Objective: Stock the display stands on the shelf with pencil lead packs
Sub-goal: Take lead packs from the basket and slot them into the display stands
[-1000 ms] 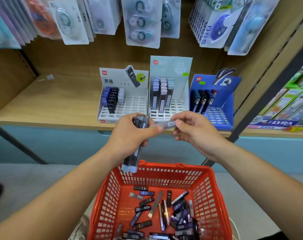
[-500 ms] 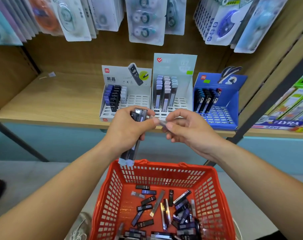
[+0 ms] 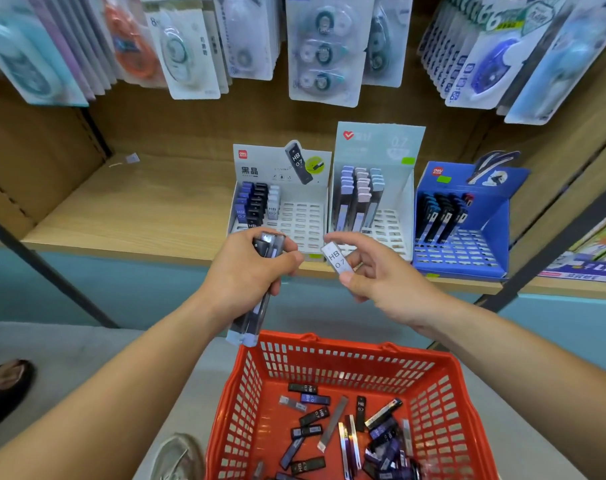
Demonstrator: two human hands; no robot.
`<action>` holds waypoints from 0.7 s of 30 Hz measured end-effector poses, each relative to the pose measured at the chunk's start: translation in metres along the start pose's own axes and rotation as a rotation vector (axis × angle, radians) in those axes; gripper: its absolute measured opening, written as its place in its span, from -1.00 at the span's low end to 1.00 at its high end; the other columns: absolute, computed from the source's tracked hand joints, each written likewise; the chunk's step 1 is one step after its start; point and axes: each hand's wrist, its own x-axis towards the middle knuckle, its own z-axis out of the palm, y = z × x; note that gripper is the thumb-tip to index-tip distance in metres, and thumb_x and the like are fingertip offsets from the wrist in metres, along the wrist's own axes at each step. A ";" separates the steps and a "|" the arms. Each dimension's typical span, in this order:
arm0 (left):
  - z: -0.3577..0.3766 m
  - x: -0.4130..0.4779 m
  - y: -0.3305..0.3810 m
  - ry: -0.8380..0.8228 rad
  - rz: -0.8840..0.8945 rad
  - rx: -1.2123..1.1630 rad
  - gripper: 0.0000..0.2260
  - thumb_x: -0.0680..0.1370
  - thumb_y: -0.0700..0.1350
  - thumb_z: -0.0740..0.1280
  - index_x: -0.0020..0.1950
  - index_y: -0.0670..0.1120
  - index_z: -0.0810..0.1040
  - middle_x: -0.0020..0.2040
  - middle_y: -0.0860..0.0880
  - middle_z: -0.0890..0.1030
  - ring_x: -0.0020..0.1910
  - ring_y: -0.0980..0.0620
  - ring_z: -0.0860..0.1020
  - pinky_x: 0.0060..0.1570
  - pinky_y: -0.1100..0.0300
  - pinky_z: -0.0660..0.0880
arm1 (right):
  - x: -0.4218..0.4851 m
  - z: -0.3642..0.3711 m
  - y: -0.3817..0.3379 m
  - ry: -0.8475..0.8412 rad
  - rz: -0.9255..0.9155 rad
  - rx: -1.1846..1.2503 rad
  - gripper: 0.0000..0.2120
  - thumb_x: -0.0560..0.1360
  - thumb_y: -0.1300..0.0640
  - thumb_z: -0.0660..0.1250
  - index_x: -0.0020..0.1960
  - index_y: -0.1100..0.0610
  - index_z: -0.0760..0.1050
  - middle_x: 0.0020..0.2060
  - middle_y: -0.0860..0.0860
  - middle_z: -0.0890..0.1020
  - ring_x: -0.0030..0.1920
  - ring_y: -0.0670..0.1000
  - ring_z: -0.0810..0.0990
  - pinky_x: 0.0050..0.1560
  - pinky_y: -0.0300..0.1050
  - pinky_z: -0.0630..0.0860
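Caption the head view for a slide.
Left hand grips a bundle of lead packs, right hand pinches a white HB 0.7 pack, before the display stands, above a red basket.

The arms are bare all along their visible length (skin runs right to the frame's edge). The bare left forearm (image 3: pixel 104 386) comes in from 7 o'clock and the bare right forearm (image 3: pixel 523 351) from 4 o'clock, each narrowing to a wrist and then to the hands. The left hand (image 3: pixel 249 268) shows its knuckled back. The right hand (image 3: pixel 374 275) shows a thumb with a short, plain nail. At 6 o'clock, low in the view, sits the toe of a pale grey mesh shoe with a lighter rim (image 3: pixel 176 459). At 8 o'clock a black open-toed sandal (image 3: pixel 3 389) covers a foot, and whose foot it is cannot be told.
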 end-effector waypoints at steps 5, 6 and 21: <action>-0.032 0.007 -0.006 0.072 -0.026 -0.023 -0.93 0.54 -0.19 0.47 -0.06 -0.17 0.61 -0.26 -0.11 0.69 -0.51 0.06 0.44 -0.53 0.33 0.36 | 0.064 0.009 -0.007 0.168 -0.033 -0.030 -0.74 0.60 0.23 0.34 0.18 -0.04 0.39 -0.25 0.02 0.51 -0.32 0.03 0.59 -0.23 -0.05 0.63; -0.038 0.008 -0.008 0.080 -0.031 -0.026 -0.93 0.54 -0.19 0.46 -0.07 -0.17 0.62 -0.26 -0.11 0.68 -0.50 0.06 0.44 -0.52 0.33 0.36 | 0.080 0.012 -0.007 0.216 -0.037 -0.020 -0.78 0.60 0.20 0.35 0.13 -0.04 0.40 -0.27 0.00 0.55 -0.34 0.03 0.62 -0.23 -0.03 0.64; -0.068 0.020 -0.033 0.096 -0.092 0.004 -0.90 0.51 -0.19 0.48 -0.15 -0.18 0.62 -0.23 -0.22 0.65 -0.50 0.05 0.46 -0.45 0.25 0.42 | 0.183 0.054 0.028 0.413 -0.216 -0.275 -0.86 0.56 0.20 0.39 -0.08 0.00 0.49 -0.18 -0.18 0.58 -0.10 -0.22 0.59 -0.08 -0.17 0.58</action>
